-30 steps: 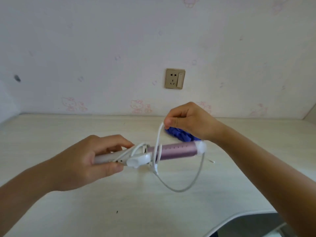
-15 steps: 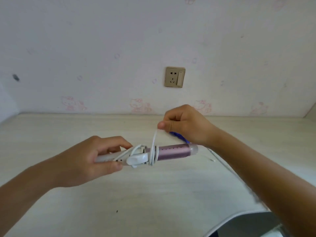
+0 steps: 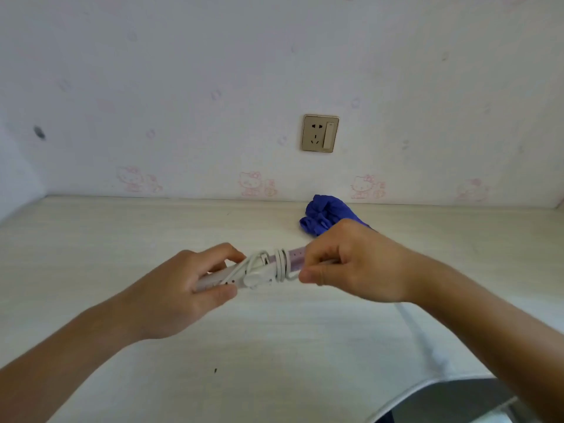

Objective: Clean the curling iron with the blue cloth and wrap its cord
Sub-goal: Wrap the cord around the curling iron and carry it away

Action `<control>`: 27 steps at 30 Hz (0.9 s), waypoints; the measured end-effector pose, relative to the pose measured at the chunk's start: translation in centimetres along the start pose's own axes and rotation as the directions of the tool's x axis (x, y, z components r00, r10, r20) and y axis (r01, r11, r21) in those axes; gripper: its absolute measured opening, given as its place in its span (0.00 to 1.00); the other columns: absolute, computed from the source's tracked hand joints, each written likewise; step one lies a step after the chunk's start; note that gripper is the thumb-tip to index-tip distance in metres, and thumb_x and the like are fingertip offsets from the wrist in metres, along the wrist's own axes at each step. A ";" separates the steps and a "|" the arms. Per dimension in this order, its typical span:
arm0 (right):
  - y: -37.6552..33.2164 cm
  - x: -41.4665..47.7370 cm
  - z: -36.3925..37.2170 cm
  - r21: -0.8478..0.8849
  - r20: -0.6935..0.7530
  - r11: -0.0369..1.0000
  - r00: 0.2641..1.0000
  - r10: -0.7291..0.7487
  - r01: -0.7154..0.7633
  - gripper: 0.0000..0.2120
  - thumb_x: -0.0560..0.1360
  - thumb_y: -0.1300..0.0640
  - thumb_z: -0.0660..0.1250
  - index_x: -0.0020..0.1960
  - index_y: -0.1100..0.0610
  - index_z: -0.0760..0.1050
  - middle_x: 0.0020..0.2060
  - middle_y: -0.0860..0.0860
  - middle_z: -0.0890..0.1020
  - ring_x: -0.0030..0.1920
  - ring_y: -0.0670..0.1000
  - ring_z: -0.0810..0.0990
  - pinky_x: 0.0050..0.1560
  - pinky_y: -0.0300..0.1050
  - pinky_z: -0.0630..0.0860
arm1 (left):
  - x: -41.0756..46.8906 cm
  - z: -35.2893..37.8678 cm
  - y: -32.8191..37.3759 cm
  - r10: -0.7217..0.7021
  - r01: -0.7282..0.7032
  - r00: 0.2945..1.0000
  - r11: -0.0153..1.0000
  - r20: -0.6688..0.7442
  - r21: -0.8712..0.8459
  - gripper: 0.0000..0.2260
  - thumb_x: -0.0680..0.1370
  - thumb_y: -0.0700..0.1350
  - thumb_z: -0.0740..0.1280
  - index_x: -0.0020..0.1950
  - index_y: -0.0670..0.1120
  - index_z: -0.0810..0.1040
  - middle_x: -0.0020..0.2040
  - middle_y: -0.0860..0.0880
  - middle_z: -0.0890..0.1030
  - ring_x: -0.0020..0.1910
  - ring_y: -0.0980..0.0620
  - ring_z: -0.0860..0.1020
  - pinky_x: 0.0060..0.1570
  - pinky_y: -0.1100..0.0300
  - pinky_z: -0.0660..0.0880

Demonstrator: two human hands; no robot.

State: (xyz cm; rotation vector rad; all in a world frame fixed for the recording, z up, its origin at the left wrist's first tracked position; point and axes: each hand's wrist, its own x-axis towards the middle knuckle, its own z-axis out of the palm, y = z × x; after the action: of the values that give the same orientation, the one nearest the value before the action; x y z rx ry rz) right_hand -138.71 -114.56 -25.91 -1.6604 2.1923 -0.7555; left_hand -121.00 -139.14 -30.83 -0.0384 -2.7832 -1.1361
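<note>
Left hand (image 3: 183,288) grips iron (image 3: 297,254) handle; right hand (image 3: 351,267) pinches cord (image 3: 279,264) beside coils. Risk: slack pinch lets coils spring loose.

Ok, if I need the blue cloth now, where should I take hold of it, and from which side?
Pinch the raised, crumpled top of the blue cloth, coming down from above. It lies bunched in a heap on the table, so its folds stand up to be pinched. The wall looks close behind it and the right hand covers its near right part, so a side approach seems poorer.
</note>
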 end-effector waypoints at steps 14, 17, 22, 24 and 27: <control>1.6 -1.8 3.6 -0.218 0.118 0.957 0.968 0.221 -0.192 0.20 0.82 0.43 0.64 0.39 0.57 0.75 0.35 0.51 0.80 0.36 0.44 0.76 0.38 0.46 0.73 | 1.1 1.5 0.2 -0.045 0.031 0.994 0.989 -0.097 -0.142 0.11 0.78 0.53 0.71 0.60 0.61 0.79 0.38 0.47 0.81 0.29 0.50 0.69 0.31 0.57 0.66; -0.1 -1.3 1.9 -0.245 0.124 0.969 0.989 0.074 -0.041 0.16 0.78 0.48 0.69 0.37 0.57 0.76 0.31 0.50 0.79 0.33 0.42 0.75 0.32 0.44 0.70 | 1.6 2.1 0.3 -0.059 0.045 0.984 0.995 0.167 0.086 0.11 0.80 0.53 0.70 0.60 0.67 0.76 0.39 0.55 0.82 0.30 0.54 0.74 0.33 0.61 0.68; 2.7 -0.9 -0.5 0.531 0.060 0.843 0.997 0.057 -0.081 0.03 0.72 0.58 0.75 0.40 0.55 0.86 0.33 0.63 0.78 0.34 0.54 0.71 0.35 0.48 0.67 | 1.2 2.5 1.1 0.152 0.143 0.889 0.803 0.432 -0.578 0.12 0.81 0.48 0.71 0.63 0.47 0.79 0.40 0.43 0.78 0.27 0.53 0.68 0.25 0.61 0.63; 4.2 -1.3 1.1 0.667 -0.078 0.745 0.994 0.071 -0.001 0.07 0.71 0.59 0.69 0.39 0.51 0.84 0.35 0.61 0.78 0.36 0.55 0.72 0.36 0.48 0.67 | 1.1 3.5 1.3 0.166 0.096 0.947 0.668 0.274 -0.738 0.15 0.78 0.45 0.72 0.63 0.43 0.78 0.40 0.40 0.77 0.25 0.54 0.67 0.24 0.63 0.62; 4.0 -1.6 4.8 0.820 -0.262 0.563 0.942 0.210 0.103 0.08 0.69 0.61 0.68 0.43 0.53 0.85 0.37 0.56 0.81 0.37 0.52 0.77 0.38 0.45 0.75 | 2.0 6.4 2.4 0.105 -0.061 0.994 0.647 0.009 -0.760 0.14 0.77 0.45 0.70 0.62 0.45 0.79 0.39 0.41 0.77 0.24 0.52 0.67 0.24 0.63 0.65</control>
State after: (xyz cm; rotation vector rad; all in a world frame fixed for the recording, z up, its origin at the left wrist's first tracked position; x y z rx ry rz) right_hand -138.95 -113.35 -32.24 -0.9821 1.5587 -1.8130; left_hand -123.56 -132.98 -33.41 -0.2807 -2.0773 -2.2068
